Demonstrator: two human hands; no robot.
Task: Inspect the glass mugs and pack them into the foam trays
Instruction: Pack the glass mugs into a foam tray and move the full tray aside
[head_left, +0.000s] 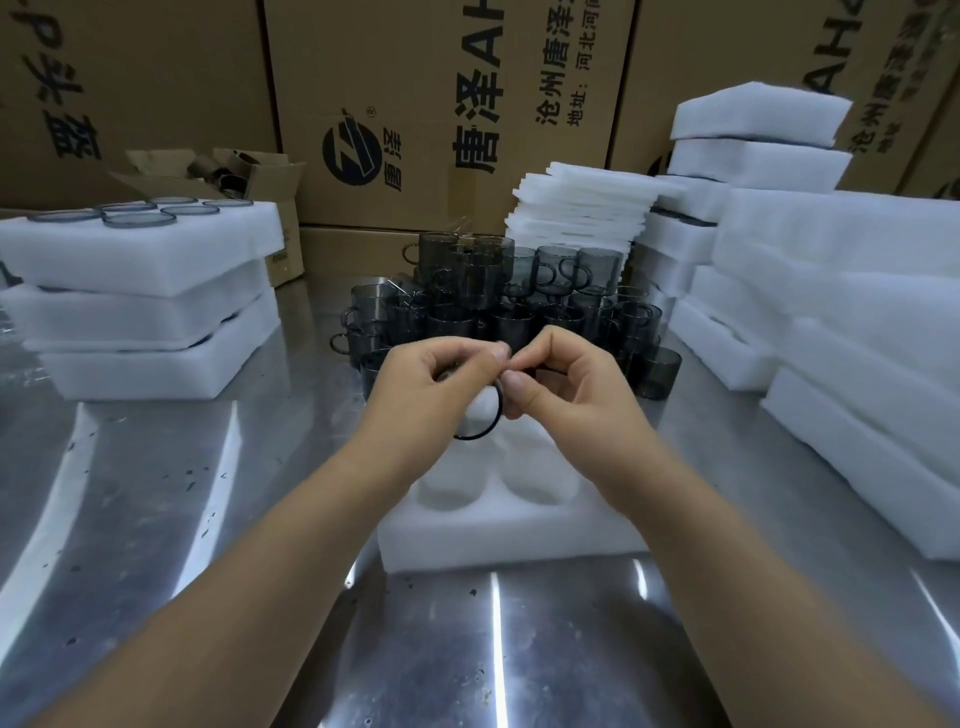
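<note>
foam tray (511, 530) front-centre | mugs (498, 306) behind | tray stacks (140, 312) left, (857, 332) right

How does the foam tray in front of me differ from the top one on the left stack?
The front tray lies alone on the table, visible pockets empty; the left stack's top tray sits on other trays, mug rims showing in its pockets. Both are white foam with round pockets.

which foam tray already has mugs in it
The top tray of the left stack: mug rims show in its holes; the front tray shows bare holes.
</note>
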